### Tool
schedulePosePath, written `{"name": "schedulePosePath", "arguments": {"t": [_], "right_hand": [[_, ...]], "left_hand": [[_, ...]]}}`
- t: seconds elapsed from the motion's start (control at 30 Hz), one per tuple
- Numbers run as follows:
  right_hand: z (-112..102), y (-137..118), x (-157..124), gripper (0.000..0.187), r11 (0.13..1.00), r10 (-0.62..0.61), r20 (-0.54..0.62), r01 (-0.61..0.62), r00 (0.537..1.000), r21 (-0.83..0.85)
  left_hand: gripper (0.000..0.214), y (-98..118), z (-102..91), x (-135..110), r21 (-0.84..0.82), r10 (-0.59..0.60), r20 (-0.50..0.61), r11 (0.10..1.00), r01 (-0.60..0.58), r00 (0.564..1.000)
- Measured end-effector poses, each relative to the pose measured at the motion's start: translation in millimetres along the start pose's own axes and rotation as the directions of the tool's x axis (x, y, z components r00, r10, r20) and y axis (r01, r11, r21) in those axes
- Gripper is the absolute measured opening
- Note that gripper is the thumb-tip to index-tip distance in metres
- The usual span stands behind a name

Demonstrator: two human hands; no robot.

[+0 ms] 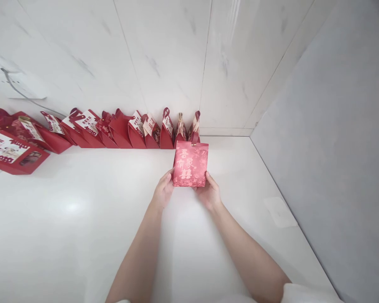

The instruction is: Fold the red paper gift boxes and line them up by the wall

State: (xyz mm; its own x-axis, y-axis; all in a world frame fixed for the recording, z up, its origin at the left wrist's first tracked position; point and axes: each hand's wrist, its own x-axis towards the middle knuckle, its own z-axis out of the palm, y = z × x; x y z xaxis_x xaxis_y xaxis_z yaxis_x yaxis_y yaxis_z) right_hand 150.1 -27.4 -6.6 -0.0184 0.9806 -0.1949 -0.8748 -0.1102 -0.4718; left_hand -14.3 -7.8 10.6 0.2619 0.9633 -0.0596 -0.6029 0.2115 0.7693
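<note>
A small red gift bag (190, 164) with pale printed characters on its face is held between both hands over the white floor. My left hand (163, 191) grips its lower left corner, thumb along the edge. My right hand (210, 192) grips its lower right corner. The bag stands upright, just in front of the right end of a row of similar red gift bags (126, 128) lined along the wall.
The row of red bags runs left along the white marble wall (164, 54) to larger red boxes (12, 153) at the far left. A grey wall (334, 147) closes the right side. The white floor (82, 219) spreads in front.
</note>
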Motion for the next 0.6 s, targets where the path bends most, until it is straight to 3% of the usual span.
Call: {"name": "schedulePosePath", "arguments": {"t": [0.23,0.43,0.6], "right_hand": [[-2.7,0.7,0.5,0.019,1.0,0.002,0.001,-0.002,1.0,-0.015],[2.1,-1.3,-1.0,0.027,0.995,0.001,0.041,0.003,0.999,-0.097],[3.3,-0.8,-1.5,0.032,0.993,0.006,0.064,0.002,0.998,-0.121]], "left_hand": [[0.036,-1.0,-2.1,-0.9,-0.008,0.036,0.02,0.999,-0.036,0.999],[0.054,-2.4,3.0,-0.5,0.146,0.075,0.028,0.986,-0.079,0.997],[0.052,-3.6,7.7,1.1,0.166,0.051,-0.008,0.985,-0.049,0.999]]}}
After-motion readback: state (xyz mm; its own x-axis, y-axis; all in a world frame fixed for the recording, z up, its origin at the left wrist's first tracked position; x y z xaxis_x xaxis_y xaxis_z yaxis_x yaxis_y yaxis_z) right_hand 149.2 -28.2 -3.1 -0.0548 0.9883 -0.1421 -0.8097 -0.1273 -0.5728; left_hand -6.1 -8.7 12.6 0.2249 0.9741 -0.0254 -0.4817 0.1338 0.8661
